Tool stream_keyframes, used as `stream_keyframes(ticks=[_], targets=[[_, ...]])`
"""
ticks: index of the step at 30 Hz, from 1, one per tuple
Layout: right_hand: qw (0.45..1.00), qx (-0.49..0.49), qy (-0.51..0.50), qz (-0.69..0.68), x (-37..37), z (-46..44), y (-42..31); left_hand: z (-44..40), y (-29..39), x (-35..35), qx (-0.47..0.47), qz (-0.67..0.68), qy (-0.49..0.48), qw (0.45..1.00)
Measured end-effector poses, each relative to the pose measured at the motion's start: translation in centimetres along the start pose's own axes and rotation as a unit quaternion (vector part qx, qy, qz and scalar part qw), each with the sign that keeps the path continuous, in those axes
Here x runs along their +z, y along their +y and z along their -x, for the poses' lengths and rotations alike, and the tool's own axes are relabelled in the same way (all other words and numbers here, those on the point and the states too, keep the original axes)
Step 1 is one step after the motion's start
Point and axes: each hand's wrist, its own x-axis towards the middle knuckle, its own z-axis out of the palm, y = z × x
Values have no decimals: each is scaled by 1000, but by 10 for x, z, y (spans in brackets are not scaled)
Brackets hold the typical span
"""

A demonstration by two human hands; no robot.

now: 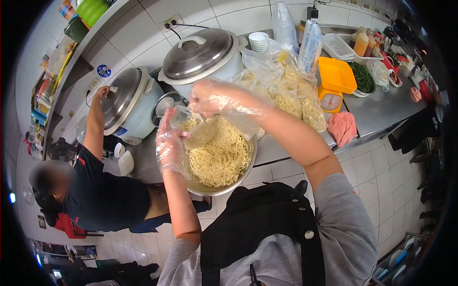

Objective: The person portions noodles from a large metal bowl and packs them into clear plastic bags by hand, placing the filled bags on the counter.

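Note:
My left hand [170,143], in a clear plastic glove, holds a small clear bag [194,132] with some noodles inside, over the left side of a wide metal bowl [255,155]. Yellow noodles [222,155] fill the bowl. My right hand [207,97], gloved too, has its fingers closed at the top of that bag, above the bowl's far rim. Several bags of noodles [288,102] lie heaped to the right of the bowl.
Two large lidded cookers [202,57] [126,102] stand behind; a co-worker [102,190] at the left grips one lid. An orange scale [330,101], a pink cloth [342,128] and a basket of greens [362,78] are at the right.

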Motion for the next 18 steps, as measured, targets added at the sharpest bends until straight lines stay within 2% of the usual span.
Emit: stream_keyframes(ticks=[1,2,3,4,5,6,8,9,10,12,13,16,18], targets=[[958,-174,91,-211,13,4,18,0,2,2,-6,-1,-1,1000],[958,-174,93,-211,17,-5,17,-1,3,4,-11,-1,-2,1000],[978,-187,84,-47,22,-22,10,-1,4,8,-10,-1,-3,1000],[971,-196,73,118,27,-33,11,0,4,12,-12,17,1,1000],[923,-344,163,55,31,-27,23,0,5,15,-13,34,5,999],[922,-346,163,55,28,-28,35,0,8,18,-12,33,6,999],[959,-223,173,10,1,-14,20,1,15,25,10,81,-39,996],[956,-192,203,88,-6,-2,17,2,19,30,8,81,-37,996],[957,-190,202,87,-6,3,22,1,24,36,23,82,-52,995],[992,35,95,75,-13,16,35,-3,32,50,39,85,-76,993],[982,7,62,-179,-29,46,37,-7,35,58,43,50,-85,994],[977,76,119,-158,-67,76,40,-16,41,94,68,-2,-93,993],[968,73,164,-173,-90,101,54,-23,48,126,58,-20,-106,992]])
